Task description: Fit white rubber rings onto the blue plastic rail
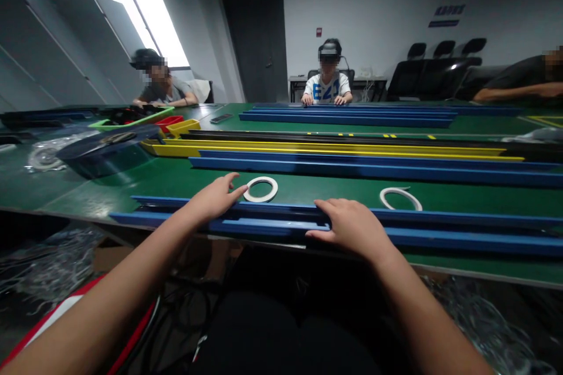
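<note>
Along the near edge of the green table lies a long blue channel with raised sides. My left hand is over its left part, fingers apart, with the fingertips beside a white tape roll that lies flat behind the channel. My right hand rests at the channel's middle, thumb and fingers spread across it, holding nothing. Farther right, a second white ring of tape with a loose end lies behind the channel, its near side partly hidden.
Behind are more blue profiles, yellow profiles and a black one. A large dark roll, a yellow bin and a green tray stand left. Three people sit around the table. Plastic scraps lie below.
</note>
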`<state>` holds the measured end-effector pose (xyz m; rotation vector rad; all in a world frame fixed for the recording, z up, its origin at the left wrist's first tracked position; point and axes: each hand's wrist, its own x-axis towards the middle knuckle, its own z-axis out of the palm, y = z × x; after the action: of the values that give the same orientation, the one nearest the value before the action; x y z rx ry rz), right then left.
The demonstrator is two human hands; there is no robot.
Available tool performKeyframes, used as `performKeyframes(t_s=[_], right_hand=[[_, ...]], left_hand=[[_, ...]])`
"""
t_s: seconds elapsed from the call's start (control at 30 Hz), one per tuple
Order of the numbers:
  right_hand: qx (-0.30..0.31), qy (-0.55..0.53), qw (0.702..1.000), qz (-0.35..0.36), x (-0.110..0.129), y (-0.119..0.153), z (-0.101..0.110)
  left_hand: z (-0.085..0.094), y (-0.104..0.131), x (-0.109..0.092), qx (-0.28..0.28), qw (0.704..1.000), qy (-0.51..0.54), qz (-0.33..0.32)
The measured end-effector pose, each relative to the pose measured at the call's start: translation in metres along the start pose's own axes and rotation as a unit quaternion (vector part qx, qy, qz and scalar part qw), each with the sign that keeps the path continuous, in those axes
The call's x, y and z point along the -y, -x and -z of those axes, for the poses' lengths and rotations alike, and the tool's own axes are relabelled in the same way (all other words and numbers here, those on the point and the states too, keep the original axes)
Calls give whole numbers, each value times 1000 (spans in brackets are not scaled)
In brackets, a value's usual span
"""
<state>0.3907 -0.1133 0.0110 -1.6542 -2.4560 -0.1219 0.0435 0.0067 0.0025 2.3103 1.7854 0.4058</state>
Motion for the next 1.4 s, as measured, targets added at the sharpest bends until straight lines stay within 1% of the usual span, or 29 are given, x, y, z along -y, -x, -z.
performKeyframes(t_s=[0.03, 0.13, 0.17, 0.23, 0.3, 0.37, 0.43, 0.47, 0.53, 0.57, 0.63, 0.7, 0.77, 0.8, 0.87, 0.93, 0.97, 1.03, 1.1, 1.13, 1.17, 1.23, 1.27, 1.3, 1.33, 1.4], right_hand=[[1, -1, 1000, 0, 0, 0, 0], [-2, -5, 1000, 1, -1, 0, 1], [-3, -6, 1000, 1, -1, 0, 1], [-5, -9, 1000, 1, -1, 1, 2], [-5, -13, 1000, 1, -2, 1, 2], [-8, -17, 1000, 2, -2, 1, 1], [-14, -19, 1000, 6, -3, 1, 1], [-17, -20, 1000, 8, -3, 2, 1], [-20, -22, 1000, 10, -3, 2, 1], [-21, -22, 999, 10, -3, 2, 1], [-20, -23, 1000, 5, -3, 2, 0], [-18, -23, 1000, 1, -3, 3, 0], [-17, -24, 1000, 2, -4, 3, 0], [-17, -26, 1000, 3, -4, 2, 0], [-16, -28, 999, 3, -4, 2, 0], [-14, -30, 999, 0, -4, 2, 0], [-14, -31, 999, -1, -4, 1, 0], [-14, -32, 999, -2, -4, 1, 0], [-15, -34, 999, -1, -4, 1, 0], [-16, -34, 999, -1, -4, 1, 0], [-16, -34, 999, -1, -4, 1, 0], [-13, -32, 999, 1, -5, 1, 0], [-11, -31, 999, 1, -5, 1, 1], [-9, -30, 1000, 1, -4, 1, 1], [-7, -29, 1000, 1, -4, 1, 1], [0, -32, 999, 3, -2, 1, 2]], left_hand=[[-1, -12, 2, 12, 1000, -21, 15], [-6, -43, 3, 93, 995, -46, 7], [-7, -51, 1, 110, 992, -55, 7], [-10, -62, -5, 120, 989, -80, 11], [-11, -69, -11, 105, 989, -102, -1], [-9, -75, -16, 76, 991, -105, -32], [-6, -82, -18, 22, 994, -83, -63], [-4, -87, -18, -10, 995, -66, -68], [1, -97, -19, -62, 997, -27, -48], [2, -102, -19, -74, 997, -6, -25], [4, -113, -19, -81, 996, 34, 29], [5, -123, -20, -104, 991, 54, 69], [5, -131, -20, -128, 986, 43, 101], [5, -134, -20, -128, 985, 29, 116], [6, -140, -20, -106, 986, 1, 129], [7, -142, -23, -84, 991, -15, 107], [8, -141, -25, -86, 992, -21, 85], [9, -132, -33, -106, 993, -33, 35], [11, -112, -43, -125, 991, -37, -25], [12, -97, -48, -112, 991, -28, -66], [14, -79, -53, -82, 989, -10, -119], [17, -39, -58, 6, 976, 6, -217], [17, -19, -57, 41, 968, -2, -246], [16, -1, -55, 63, 963, -20, -263], [14, 15, -52, 70, 960, -42, -266], [7, 37, -44, 63, 962, -88, -250]])
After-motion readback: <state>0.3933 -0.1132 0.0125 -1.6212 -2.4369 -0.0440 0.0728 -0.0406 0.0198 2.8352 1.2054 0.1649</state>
